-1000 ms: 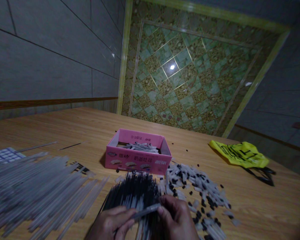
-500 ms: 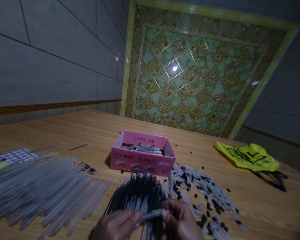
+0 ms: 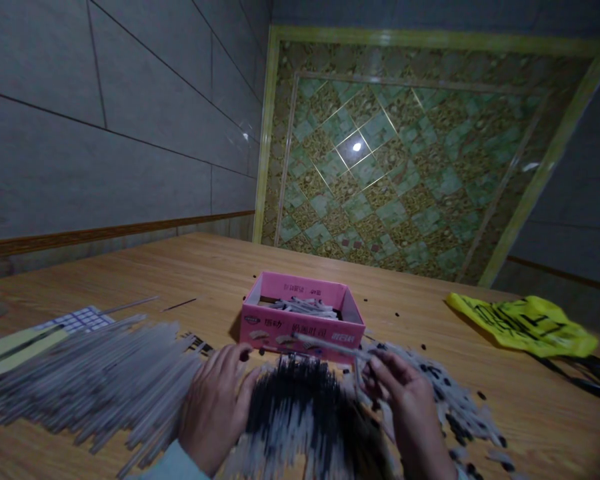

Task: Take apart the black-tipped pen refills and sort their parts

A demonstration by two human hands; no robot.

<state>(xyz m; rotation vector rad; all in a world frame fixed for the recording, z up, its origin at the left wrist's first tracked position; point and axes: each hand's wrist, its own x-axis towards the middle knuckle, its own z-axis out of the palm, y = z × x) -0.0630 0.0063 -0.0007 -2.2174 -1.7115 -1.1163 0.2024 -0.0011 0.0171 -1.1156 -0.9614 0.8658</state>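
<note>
Box (image 3: 303, 339) behind the rod bundle (image 3: 300, 393), tubes (image 3: 105, 373) left, small pieces (image 3: 463, 400) right, bag (image 3: 525, 325) farther right

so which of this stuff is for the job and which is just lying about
Seemingly for the job: pale tube in the right hand; black-and-pale sticks beside the left hand; pink box holding pale pieces; translucent tubes; scattered bits, black and pale.

Seemingly just lying about: yellow bag; blue-and-white checked item; pale yellow strip.

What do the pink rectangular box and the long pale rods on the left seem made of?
Pink rectangular box: probably smooth, printed cardboard, judging by its thin walls. Long pale rods: likely translucent plastic, faintly shiny, from their milky look; blur hides detail.
</note>
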